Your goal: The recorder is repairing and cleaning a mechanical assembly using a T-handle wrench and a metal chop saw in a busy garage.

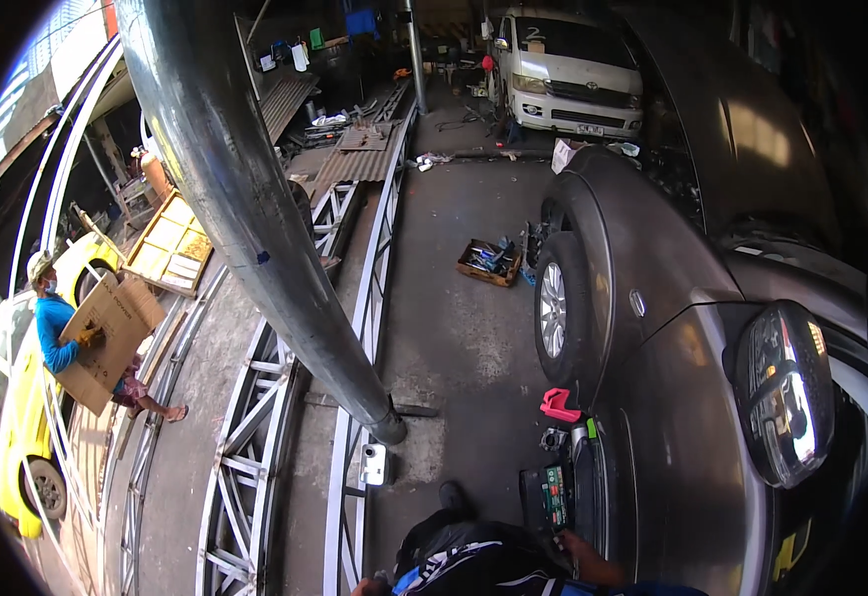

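Beside my right thigh, my right hand (pixel 575 544) is held low with its fingers curled in. Whether anything is in them is too small to make out. Close to it stands an open dark case (pixel 533 492) with a green and red box-shaped item (pixel 555 495) in it, next to the grey vehicle's side step (pixel 598 507). My left hand (pixel 368 586) shows only partly at the lower edge, near a white steel truss (pixel 339 541); its fingers cannot be read.
A grey vehicle (pixel 662 397) fills the right side, its mirror (pixel 784 392) jutting out. A red stand (pixel 559 405) and a tool crate (pixel 488 263) lie by its wheel. A steel post (pixel 255 228) leans ahead, with a white device (pixel 374 464) at its foot. A person carries cardboard (pixel 106 338) at left.
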Available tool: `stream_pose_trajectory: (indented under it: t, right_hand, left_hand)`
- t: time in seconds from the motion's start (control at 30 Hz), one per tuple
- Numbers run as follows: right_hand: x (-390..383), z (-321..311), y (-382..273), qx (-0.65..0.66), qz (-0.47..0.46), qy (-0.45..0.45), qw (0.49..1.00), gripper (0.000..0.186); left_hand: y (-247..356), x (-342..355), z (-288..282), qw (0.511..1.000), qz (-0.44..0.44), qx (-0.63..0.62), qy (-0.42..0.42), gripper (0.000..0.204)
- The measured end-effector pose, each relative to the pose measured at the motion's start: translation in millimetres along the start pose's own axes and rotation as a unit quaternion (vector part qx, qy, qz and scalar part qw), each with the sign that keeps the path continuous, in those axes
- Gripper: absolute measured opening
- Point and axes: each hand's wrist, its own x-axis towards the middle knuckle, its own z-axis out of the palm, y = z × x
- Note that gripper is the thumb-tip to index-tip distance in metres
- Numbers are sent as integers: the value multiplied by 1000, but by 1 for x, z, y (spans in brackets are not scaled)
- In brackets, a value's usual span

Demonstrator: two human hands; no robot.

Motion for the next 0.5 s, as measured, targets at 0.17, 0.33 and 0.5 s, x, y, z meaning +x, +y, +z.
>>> stream_pose_trajectory:
  t: [0.17,0.33,0.5]
  right_hand:
    - [81,-16,-62,-48,99,79,991,33]
    - [185,-12,-181,97,239,42,965,45]
    - [306,6,-336,3,212,97,972,55]
  left_hand:
    - [69,130,-52,996,-52,-38,62,32]
    - [232,249,-114,995,-68,70,27,27]
    - [258,352,-126,982,-107,-130,82,28]
